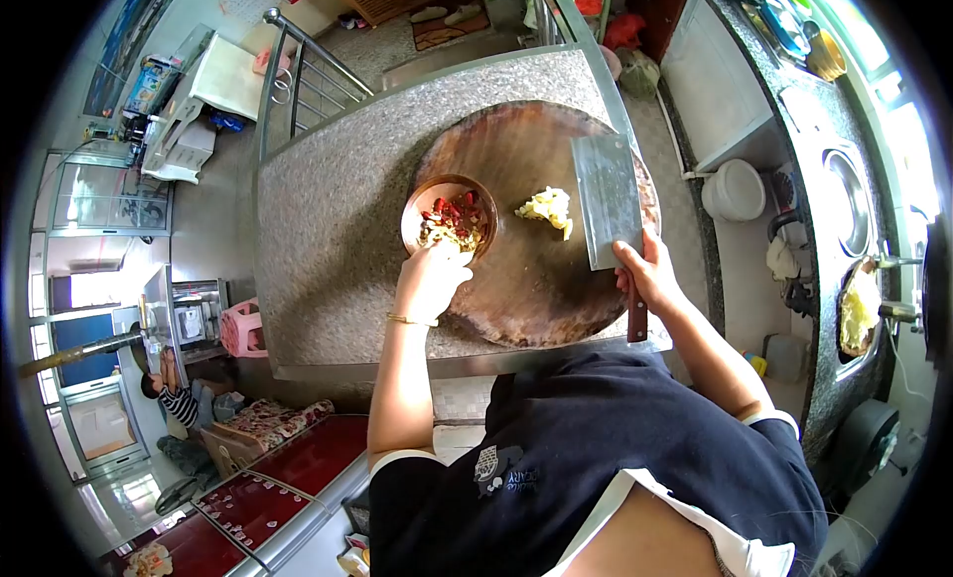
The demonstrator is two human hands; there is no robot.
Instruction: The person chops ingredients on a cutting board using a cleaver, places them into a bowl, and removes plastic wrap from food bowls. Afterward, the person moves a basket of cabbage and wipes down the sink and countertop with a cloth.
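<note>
A round wooden board [516,309] lies on the speckled counter. On its left edge stands a brown bowl [409,215] with red chili pieces [459,208] and pale chopped bits inside. My left hand [433,276] reaches over the bowl's near rim, fingers pressed together at the pale bits; what they hold is hidden. A small heap of chopped pale yellow pieces [547,210] sits mid-board. My right hand [647,271] grips the cleaver [608,195] where blade and brown handle meet. Its wide blade lies over the board's right side, right of the heap.
Metal railings [316,81] rise behind the counter [318,210]. To the right is a worktop with a sink [846,202], with a white bucket [735,190] below it. At the lower left are a pink stool [242,329] and another person [182,398].
</note>
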